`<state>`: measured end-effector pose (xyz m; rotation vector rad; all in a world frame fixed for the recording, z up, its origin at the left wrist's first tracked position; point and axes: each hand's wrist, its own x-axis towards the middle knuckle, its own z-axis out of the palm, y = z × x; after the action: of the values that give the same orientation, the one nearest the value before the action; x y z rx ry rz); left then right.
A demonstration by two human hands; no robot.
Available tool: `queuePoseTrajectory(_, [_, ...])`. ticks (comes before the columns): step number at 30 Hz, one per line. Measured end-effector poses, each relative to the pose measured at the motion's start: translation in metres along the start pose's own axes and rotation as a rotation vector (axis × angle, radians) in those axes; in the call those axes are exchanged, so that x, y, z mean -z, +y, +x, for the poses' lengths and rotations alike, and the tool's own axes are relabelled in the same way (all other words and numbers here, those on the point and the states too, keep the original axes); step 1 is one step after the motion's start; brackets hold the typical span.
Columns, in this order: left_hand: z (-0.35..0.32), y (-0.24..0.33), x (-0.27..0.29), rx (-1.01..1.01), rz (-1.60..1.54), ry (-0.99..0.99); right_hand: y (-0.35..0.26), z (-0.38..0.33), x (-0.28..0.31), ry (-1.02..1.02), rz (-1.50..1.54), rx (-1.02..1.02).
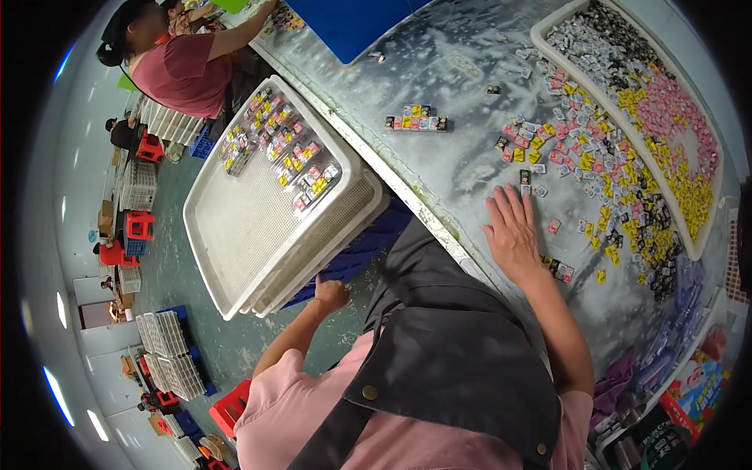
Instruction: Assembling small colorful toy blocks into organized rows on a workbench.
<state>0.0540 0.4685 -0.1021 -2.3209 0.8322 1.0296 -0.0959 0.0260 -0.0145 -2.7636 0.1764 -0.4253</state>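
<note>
My right hand [513,235] lies palm down on the grey table [462,188], fingers stretched out and holding nothing. Just beyond its fingertips stands a small dark block [525,182] among loose small printed pieces in pink, yellow, white and black [533,137]. By its wrist lies a short row of the same pieces [558,269]. Down at the left, my left hand [331,294] is beside the lower edge of a stack of white perforated trays [258,227]. One finger points up from it; the other fingers are partly hidden, and nothing shows in them.
Several clear packs of coloured pieces [290,149] fill the far end of the top tray. Another assembled block [417,119] lies farther up the table. A long white bin [638,133] of sorted pieces runs along the right. Another person [176,74] works at the far left.
</note>
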Motion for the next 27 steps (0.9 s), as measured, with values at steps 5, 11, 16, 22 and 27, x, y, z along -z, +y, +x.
queuePoseTrajectory(5, [0.016,-0.046,-0.045,0.177,-0.333,0.078,-0.025,0.002,-0.015,-0.073,-0.029,-0.074])
queuePoseTrajectory(11, [0.023,-0.013,0.03,0.074,-0.565,0.388,-0.136,0.034,-0.061,-1.082,1.379,0.101])
queuePoseTrajectory(16, [0.024,-0.023,0.04,-0.018,-0.743,0.426,-0.126,0.042,-0.025,-0.211,0.893,0.13])
queuePoseTrajectory(22, [0.028,0.002,0.068,-0.173,-0.762,0.597,-0.061,0.073,-0.038,0.024,0.099,-0.091])
queuePoseTrajectory(27, [0.004,0.038,0.145,-0.158,-0.758,0.769,-0.143,0.064,-0.048,-0.798,1.09,0.152])
